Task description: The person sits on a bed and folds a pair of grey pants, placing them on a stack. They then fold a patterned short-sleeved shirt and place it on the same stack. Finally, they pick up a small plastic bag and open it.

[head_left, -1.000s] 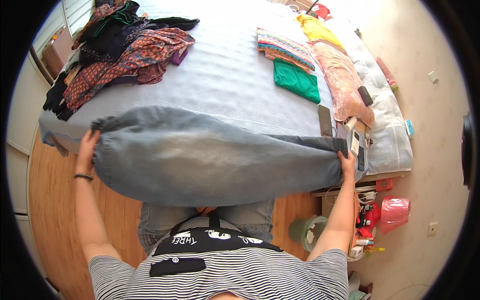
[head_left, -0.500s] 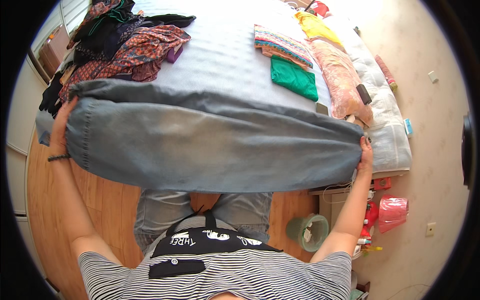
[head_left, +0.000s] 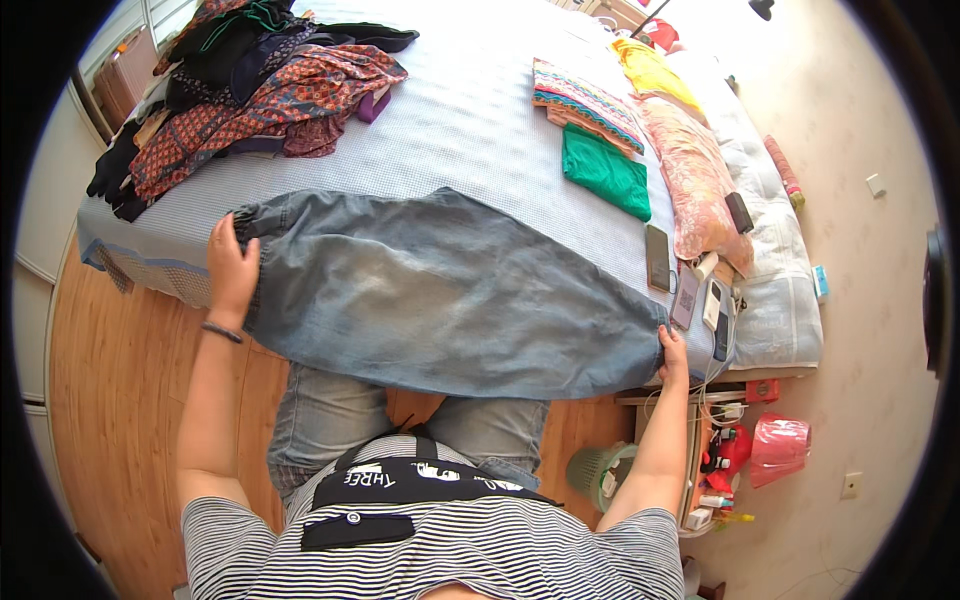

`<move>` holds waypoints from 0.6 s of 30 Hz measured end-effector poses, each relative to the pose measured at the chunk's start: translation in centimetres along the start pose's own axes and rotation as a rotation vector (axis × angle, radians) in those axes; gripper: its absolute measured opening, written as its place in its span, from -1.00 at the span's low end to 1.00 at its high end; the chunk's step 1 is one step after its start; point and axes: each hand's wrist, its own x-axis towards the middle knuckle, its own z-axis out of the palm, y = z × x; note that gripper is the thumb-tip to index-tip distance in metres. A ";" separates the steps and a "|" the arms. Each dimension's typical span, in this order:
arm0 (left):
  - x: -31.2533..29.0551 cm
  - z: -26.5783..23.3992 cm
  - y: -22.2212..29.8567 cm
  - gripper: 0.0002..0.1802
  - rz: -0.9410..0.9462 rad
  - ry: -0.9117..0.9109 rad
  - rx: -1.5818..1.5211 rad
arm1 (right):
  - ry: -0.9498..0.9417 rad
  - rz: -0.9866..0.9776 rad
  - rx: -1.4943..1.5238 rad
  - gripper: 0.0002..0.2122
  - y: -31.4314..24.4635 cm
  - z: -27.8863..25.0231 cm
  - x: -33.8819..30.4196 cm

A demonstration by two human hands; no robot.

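Observation:
A pair of faded blue-grey jeans (head_left: 430, 290), doubled lengthwise, stretches between my hands across the near edge of the bed. My left hand (head_left: 232, 270), with a dark band at its wrist, grips the gathered elastic waist end, thumb and fingers about the edge. At the narrow leg end, my right hand (head_left: 673, 354) is closed on the hem, thumb on top. The far part of the jeans rests on the bed; the near side hangs over my knees.
A heap of dark and red patterned clothes (head_left: 270, 100) lies at the bed's far left. Folded green cloth (head_left: 605, 170), a striped folded cloth (head_left: 590, 100), a pink pillow (head_left: 690, 170) and several phones (head_left: 657, 258) lie right. A green bin (head_left: 600, 475) stands on the floor.
The jeans have come down onto the bed's edge and slackened, as my hands moved closer together. The phones by the right hand are now uncovered.

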 end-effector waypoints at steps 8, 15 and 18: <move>-10.0 1.4 14.5 -0.09 0.443 -0.527 0.109 | -0.098 0.029 -0.243 -0.68 -5.9 0.9 -4.4; -15.9 -0.5 19.3 -0.16 0.464 -1.272 -0.620 | -0.409 -0.287 -0.146 -0.59 -23.6 11.5 -12.9; -14.4 -1.6 20.2 -0.15 0.519 -0.627 -0.394 | -0.586 -0.414 -0.087 -0.52 -29.0 24.5 -18.8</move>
